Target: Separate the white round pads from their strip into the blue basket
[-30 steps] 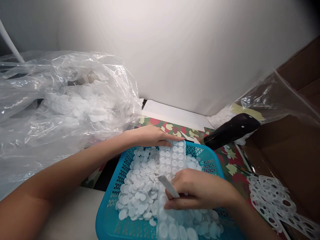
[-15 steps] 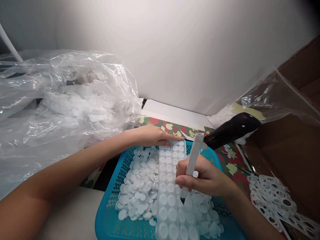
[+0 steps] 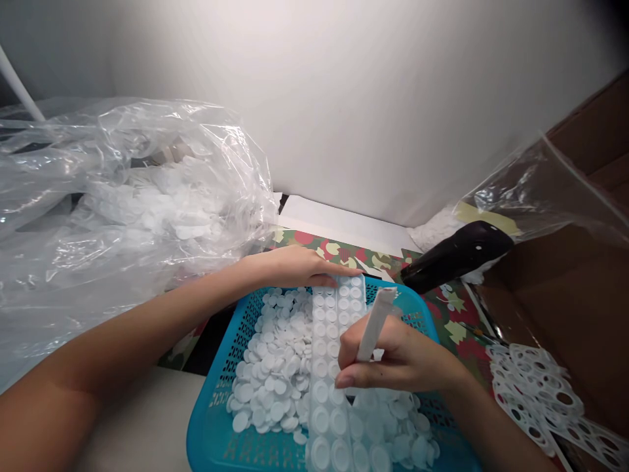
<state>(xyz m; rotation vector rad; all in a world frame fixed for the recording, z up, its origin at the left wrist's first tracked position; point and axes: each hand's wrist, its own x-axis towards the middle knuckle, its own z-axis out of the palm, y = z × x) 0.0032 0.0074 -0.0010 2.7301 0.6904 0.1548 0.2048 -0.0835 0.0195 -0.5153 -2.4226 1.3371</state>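
Note:
A blue plastic mesh basket (image 3: 211, 419) holds a heap of loose white round discs (image 3: 270, 373). Across the heap lies a clear strip with rows of white discs (image 3: 327, 387). My left hand (image 3: 295, 267) rests at the strip's far end, its fingertips on the strip. My right hand (image 3: 400, 360) grips a flat white plastic stick (image 3: 376, 324) upright between thumb and fingers, just right of the strip. That hand hides part of the basket and the discs beneath it.
A large clear plastic bag (image 3: 122, 183) of white discs bulges at the left. At the right stand a black handled tool (image 3: 457, 255) and a cardboard box (image 3: 555, 308) holding punched white sheet waste (image 3: 535, 393). A patterned cloth (image 3: 455, 321) lies under the basket.
My right hand has turned the white stick from low and slanted to nearly upright and raised it off the strip. My left hand has stayed in place.

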